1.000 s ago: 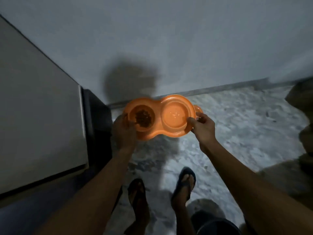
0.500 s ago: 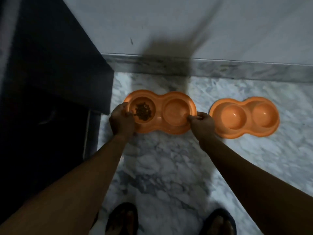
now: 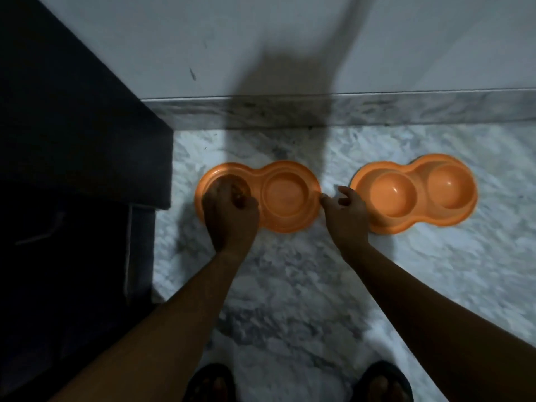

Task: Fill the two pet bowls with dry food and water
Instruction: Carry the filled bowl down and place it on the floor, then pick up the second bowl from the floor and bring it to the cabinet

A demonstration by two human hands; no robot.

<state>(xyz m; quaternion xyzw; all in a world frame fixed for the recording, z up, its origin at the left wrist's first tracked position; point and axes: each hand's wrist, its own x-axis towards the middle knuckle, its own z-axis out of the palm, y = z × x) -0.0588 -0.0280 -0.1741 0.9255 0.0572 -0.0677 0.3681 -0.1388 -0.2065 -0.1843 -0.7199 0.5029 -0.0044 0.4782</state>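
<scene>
The pale wall (image 3: 290, 39) fills the top of your view, with your shadow falling down it onto the marble skirting (image 3: 406, 110). Below that, the grey-white marble floor (image 3: 290, 285) runs to the bottom edge. A dark cabinet (image 3: 72, 169) takes up the whole left side and stands on that floor, against the wall.

Both your forearms reach forward from the bottom corners. Two orange double bowls sit flat on the floor, side by side and a little apart, near the skirting. The left double bowl (image 3: 290, 224) lies just right of the cabinet. The right double bowl (image 3: 421, 181) sits slightly tilted to it, both cups showing bare orange.

Your left hand (image 3: 230, 211) lies over the left cup of the left double bowl with its fingers curled down. You cannot tell from here whether that grip clasps the rim. Your right hand (image 3: 346, 210) is in the gap between the two bowls, its grip loose and holding nothing, its fingertips at the left double bowl's right end.

Your sandals (image 3: 210, 384) show at the bottom edge.

Some brown dry food (image 3: 240, 197) shows beside your left fingers. Whether the neighbouring cup holds water is unclear.
</scene>
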